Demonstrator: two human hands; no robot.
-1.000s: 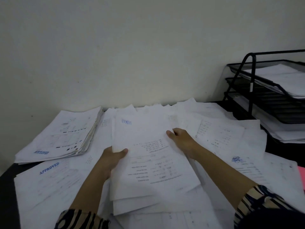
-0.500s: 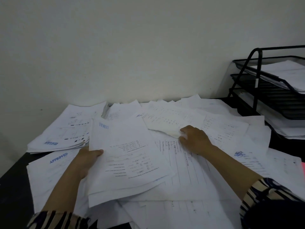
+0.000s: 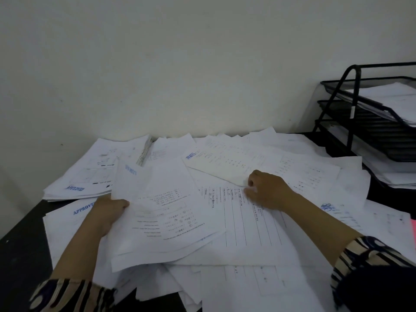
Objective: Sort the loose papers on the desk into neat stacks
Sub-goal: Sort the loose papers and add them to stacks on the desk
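Observation:
Loose white papers [image 3: 252, 224] cover most of the dark desk [image 3: 20, 255], overlapping at odd angles. My left hand [image 3: 108, 212] grips the left edge of a small bundle of sheets [image 3: 166, 212] with a blue stamp at its top, held a little above the pile. My right hand [image 3: 266, 190] pinches the near corner of another stamped sheet [image 3: 227, 163] lying further back. A squared stack with a blue APPROVED stamp [image 3: 94, 170] sits at the back left. A single APPROVED sheet [image 3: 67, 224] lies below it.
A black wire letter tray [image 3: 371, 131] with papers on its tiers stands at the back right. The wall rises just behind the desk. A pink item [image 3: 413, 226] shows at the right edge. Bare dark desk shows at the front left.
My left hand has carried its bundle leftward. My right hand let go of that bundle, moved right and back, and took hold of another stamped sheet's corner.

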